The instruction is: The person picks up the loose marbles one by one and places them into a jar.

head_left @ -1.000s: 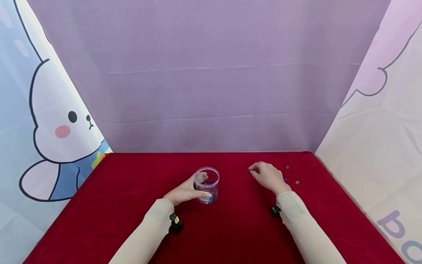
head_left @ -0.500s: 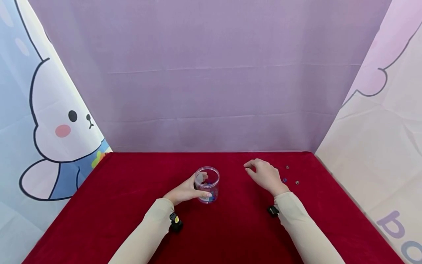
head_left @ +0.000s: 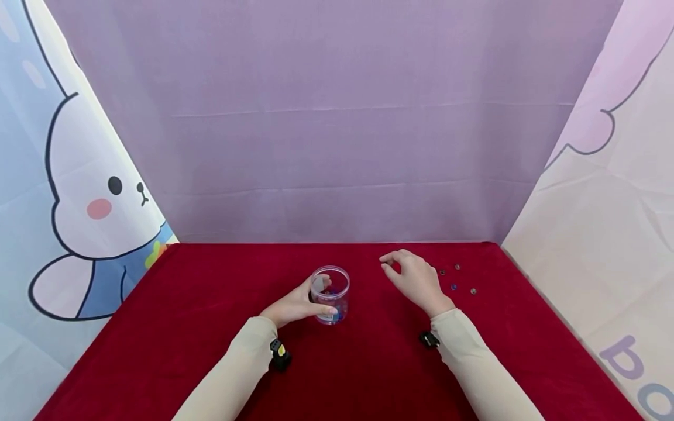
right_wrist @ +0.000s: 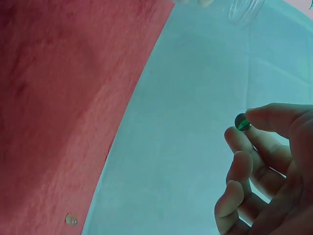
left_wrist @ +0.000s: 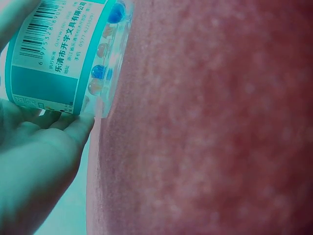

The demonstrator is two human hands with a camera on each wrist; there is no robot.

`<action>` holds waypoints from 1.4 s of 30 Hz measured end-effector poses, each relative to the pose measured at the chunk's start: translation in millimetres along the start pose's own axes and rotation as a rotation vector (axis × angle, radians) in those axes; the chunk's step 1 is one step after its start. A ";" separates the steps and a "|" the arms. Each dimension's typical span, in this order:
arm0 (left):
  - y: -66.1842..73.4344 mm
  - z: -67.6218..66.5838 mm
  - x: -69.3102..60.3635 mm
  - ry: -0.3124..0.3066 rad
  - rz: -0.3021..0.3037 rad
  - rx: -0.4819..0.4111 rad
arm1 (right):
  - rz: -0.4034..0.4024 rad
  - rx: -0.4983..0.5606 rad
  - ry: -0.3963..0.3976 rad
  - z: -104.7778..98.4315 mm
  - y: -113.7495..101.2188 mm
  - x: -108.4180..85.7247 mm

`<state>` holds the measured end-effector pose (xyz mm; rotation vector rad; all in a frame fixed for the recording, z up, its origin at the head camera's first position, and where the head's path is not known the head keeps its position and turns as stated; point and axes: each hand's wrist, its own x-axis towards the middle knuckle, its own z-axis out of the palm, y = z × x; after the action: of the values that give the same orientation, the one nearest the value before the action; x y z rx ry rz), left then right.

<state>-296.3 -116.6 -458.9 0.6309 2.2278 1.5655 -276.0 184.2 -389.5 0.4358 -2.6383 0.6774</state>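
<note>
A clear round jar stands upright on the red cloth, its mouth uncovered. My left hand grips it from the left, fingers behind and thumb across the front. In the left wrist view the jar's label shows, with several blue and clear marbles at the bottom. Right of the jar, my right hand is raised above the cloth. The right wrist view shows its thumb and a finger pinching a dark green marble, the other fingers half curled.
Several loose marbles lie on the cloth to the right of my right hand, among them a blue one and a clear one. A purple curtain hangs behind the red table, with printed cloths on both sides.
My right hand has moved left toward the jar and slightly away from me, uncovering marbles on the cloth beside it. The left hand and jar have stayed in place.
</note>
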 end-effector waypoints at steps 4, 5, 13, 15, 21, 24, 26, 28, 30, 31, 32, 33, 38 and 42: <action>-0.4 0.0 -0.5 -0.001 -0.003 -0.002 | -0.025 0.014 0.009 4.5 -5.0 0.2; -0.2 0.1 -0.6 -0.003 -0.004 -0.002 | -0.031 0.015 0.010 5.5 -6.1 0.4; 1.1 1.0 -0.5 -0.003 -0.002 -0.009 | -0.076 0.052 0.058 13.2 -18.7 -0.1; 0.9 1.1 -0.3 -0.003 -0.006 -0.011 | -0.085 0.064 0.054 16.4 -22.5 -1.1; 1.4 1.2 -0.2 -0.005 -0.014 -0.016 | -0.143 0.081 0.037 26.8 -35.2 -3.1; 1.4 0.9 -0.4 -0.005 -0.018 -0.016 | -0.172 0.083 0.043 31.2 -40.6 -3.6; 1.8 1.0 -0.6 -0.005 -0.020 -0.016 | -0.187 0.092 0.045 33.7 -43.7 -4.0; 2.4 1.3 -0.7 -0.005 -0.019 -0.014 | -0.200 0.098 0.047 35.8 -46.4 -4.5; 2.9 1.6 -0.8 -0.005 -0.017 -0.015 | -0.212 0.106 0.049 37.7 -48.8 -4.8; 3.0 1.9 -0.7 -0.005 -0.017 -0.017 | -0.216 0.111 0.049 38.6 -49.9 -4.9; 2.8 1.9 -0.7 -0.005 -0.015 -0.018 | -0.220 0.115 0.051 39.4 -51.2 -4.8; 3.0 2.0 -0.8 -0.006 -0.015 -0.022 | -0.225 0.115 0.052 40.2 -52.3 -4.8; 2.8 1.9 -0.8 -0.010 -0.026 -0.043 | -0.238 0.122 0.041 44.1 -57.2 -4.3; 2.3 1.5 -0.3 -0.008 -0.035 -0.048 | -0.241 0.135 0.023 47.2 -60.1 -3.6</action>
<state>-294.9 -114.9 -457.3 0.5811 2.1767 1.5912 -263.1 110.5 -405.7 0.7652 -2.4730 0.7776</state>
